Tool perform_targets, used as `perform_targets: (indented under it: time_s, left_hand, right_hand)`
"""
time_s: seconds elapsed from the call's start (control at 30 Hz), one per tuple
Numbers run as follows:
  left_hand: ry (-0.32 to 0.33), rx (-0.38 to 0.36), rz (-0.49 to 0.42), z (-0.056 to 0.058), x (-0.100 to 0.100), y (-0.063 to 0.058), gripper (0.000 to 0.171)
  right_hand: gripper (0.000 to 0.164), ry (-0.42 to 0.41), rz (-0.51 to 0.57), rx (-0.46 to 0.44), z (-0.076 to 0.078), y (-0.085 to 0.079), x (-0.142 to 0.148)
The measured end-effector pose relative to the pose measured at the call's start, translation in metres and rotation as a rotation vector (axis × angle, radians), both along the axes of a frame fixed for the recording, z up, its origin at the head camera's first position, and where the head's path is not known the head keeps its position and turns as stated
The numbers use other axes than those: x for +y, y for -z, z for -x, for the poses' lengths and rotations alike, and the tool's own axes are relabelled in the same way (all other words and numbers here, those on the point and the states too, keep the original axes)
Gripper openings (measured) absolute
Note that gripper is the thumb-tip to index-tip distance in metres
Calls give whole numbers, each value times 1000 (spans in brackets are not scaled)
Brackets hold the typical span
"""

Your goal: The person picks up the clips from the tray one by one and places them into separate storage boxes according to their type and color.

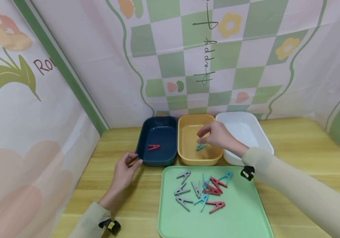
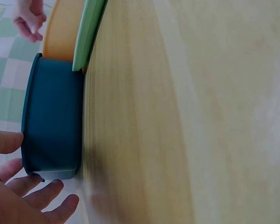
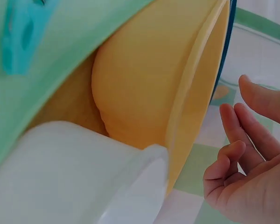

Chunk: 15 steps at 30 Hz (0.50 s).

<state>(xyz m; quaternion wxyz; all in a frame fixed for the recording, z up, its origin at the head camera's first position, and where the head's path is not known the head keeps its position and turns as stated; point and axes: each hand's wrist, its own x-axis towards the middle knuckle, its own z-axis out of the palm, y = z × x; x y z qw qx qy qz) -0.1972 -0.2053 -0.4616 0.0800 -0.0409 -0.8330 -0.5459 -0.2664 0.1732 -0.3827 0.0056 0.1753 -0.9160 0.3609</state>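
Note:
In the head view my left hand [image 1: 123, 173] rests at the near left corner of the navy box [image 1: 143, 132], thumb and index fingertips right at its rim. The left wrist view shows the other fingers extended beside that box. A red clothespin [image 1: 153, 147] lies in it. My right hand [image 1: 217, 134] is over the yellow box [image 1: 196, 162], thumb parted from the fingertips and nothing between them in the right wrist view. Below the thumb, a blue clothespin [image 1: 200, 147] appears inside the yellow box. Several grey, blue and red clothespins [image 1: 216, 206] lie on the green tray [image 1: 232, 221].
To the right of the yellow box stands a white box [image 1: 241, 127], partly behind my right forearm. The three boxes line up along the back of the wooden table [image 1: 128, 211], before a patterned cloth [image 1: 170, 66]. The tray sits just in front of them.

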Motion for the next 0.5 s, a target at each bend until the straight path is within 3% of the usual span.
perform_targets:
  time_s: [0.5]
  left_hand:
    - [1,8,4,1,0,0,23]
  right_hand:
    - [19,26,75,44,-42,-3,12]
